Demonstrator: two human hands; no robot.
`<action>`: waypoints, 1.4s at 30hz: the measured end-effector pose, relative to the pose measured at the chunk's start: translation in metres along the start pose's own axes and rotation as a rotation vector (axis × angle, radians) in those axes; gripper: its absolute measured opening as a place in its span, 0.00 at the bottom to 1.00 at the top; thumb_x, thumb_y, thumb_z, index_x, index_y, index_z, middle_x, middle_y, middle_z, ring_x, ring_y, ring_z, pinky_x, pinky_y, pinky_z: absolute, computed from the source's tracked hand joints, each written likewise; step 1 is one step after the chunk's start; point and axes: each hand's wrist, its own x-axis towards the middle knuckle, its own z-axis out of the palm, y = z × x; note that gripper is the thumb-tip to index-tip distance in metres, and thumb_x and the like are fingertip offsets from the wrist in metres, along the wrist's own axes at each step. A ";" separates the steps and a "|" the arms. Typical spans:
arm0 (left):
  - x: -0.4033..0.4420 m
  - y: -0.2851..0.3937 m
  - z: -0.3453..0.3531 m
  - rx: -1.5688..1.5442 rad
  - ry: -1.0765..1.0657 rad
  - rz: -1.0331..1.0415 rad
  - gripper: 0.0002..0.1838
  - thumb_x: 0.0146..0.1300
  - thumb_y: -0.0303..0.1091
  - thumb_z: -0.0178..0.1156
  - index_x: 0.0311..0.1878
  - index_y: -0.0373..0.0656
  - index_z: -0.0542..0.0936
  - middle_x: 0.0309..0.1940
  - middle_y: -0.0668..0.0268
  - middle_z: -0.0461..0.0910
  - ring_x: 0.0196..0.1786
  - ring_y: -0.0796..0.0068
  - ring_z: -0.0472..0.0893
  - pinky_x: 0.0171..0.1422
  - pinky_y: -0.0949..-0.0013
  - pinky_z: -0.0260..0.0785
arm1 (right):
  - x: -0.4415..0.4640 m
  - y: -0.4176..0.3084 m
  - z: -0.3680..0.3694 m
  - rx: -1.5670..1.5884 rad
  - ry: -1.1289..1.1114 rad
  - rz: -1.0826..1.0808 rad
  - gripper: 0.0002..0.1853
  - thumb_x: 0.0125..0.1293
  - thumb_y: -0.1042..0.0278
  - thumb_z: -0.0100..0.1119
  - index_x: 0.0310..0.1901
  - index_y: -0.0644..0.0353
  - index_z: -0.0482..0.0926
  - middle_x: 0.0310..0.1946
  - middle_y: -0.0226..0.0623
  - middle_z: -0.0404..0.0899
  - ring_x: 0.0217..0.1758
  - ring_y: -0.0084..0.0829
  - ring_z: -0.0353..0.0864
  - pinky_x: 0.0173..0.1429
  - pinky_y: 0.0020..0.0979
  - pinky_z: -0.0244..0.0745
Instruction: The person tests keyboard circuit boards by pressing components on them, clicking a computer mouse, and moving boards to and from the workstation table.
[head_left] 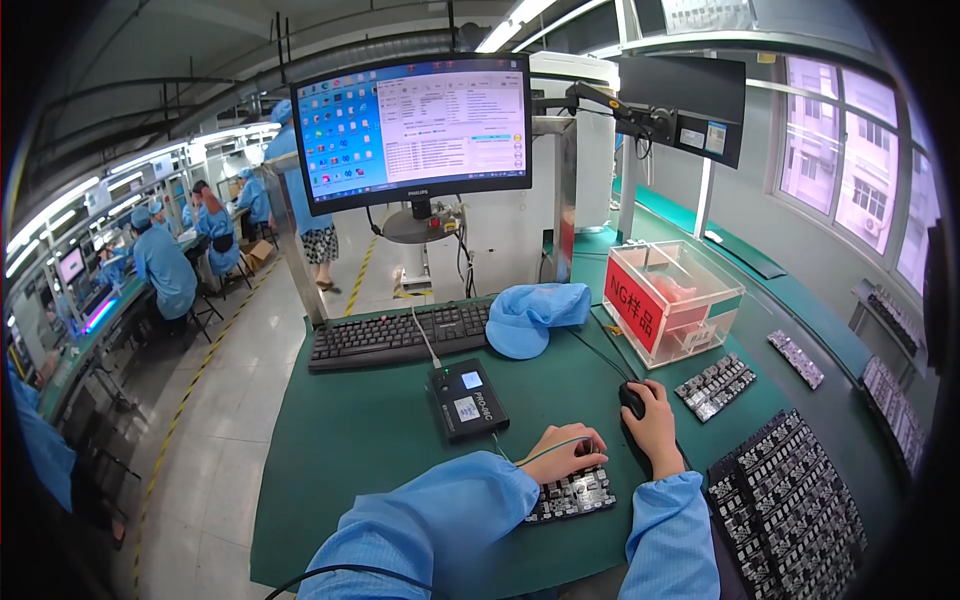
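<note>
- Near the front edge of the bench (370,420), a circuit-board panel (575,497) is lying partly under the left hand (565,455). The fingers are bending over its far part; I cannot tell whether this grip is pinching anything.
- Right of the panel, the right hand (655,430) is holding a black mouse (631,402), its grip closed around it.
- Between the panel and the keyboard (400,335) by the far edge, a black box (468,398) marked PRO-06C is sitting; a thin green cable (545,452) is looping across the left hand.
- Above the far edge, the monitor (415,130) is showing windows of text too small to read.
- Toward the near right corner, more board panels (790,500) are lying in a dense block.
- Judging by the hands, the step in hand is operating the mouse while the left hand is steadying the panel.
- The next move seems to be calling for eyes on the monitor, a light click and a motionless panel, without tugging the cable.
</note>
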 end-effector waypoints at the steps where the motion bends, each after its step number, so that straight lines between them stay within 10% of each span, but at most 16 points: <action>1: 0.000 0.000 0.000 0.002 -0.002 -0.001 0.15 0.58 0.47 0.67 0.43 0.49 0.83 0.38 0.65 0.80 0.36 0.68 0.80 0.43 0.66 0.73 | 0.000 0.001 0.001 -0.001 0.001 0.000 0.23 0.52 0.67 0.67 0.53 0.50 0.79 0.59 0.41 0.71 0.57 0.48 0.76 0.58 0.42 0.75; 20: 0.002 0.008 0.002 -0.113 -0.004 -0.095 0.15 0.57 0.43 0.70 0.42 0.45 0.84 0.37 0.63 0.82 0.34 0.72 0.82 0.40 0.68 0.74 | -0.005 0.054 -0.025 -0.152 0.319 0.132 0.33 0.57 0.60 0.66 0.65 0.54 0.69 0.61 0.48 0.68 0.62 0.52 0.70 0.64 0.42 0.69; 26: 0.000 -0.001 0.001 0.037 0.022 0.002 0.15 0.58 0.46 0.68 0.42 0.48 0.84 0.38 0.65 0.82 0.36 0.69 0.81 0.44 0.66 0.74 | -0.013 0.103 -0.047 -0.661 -0.085 0.420 0.38 0.61 0.43 0.61 0.68 0.56 0.64 0.71 0.49 0.60 0.73 0.49 0.58 0.71 0.50 0.57; 42: -0.001 -0.010 0.009 -0.031 -0.005 -0.016 0.16 0.60 0.53 0.64 0.44 0.53 0.81 0.35 0.68 0.78 0.43 0.69 0.78 0.50 0.65 0.62 | 0.020 0.140 -0.029 -0.860 -0.070 0.303 0.27 0.63 0.47 0.61 0.60 0.48 0.72 0.55 0.53 0.72 0.51 0.57 0.76 0.55 0.47 0.74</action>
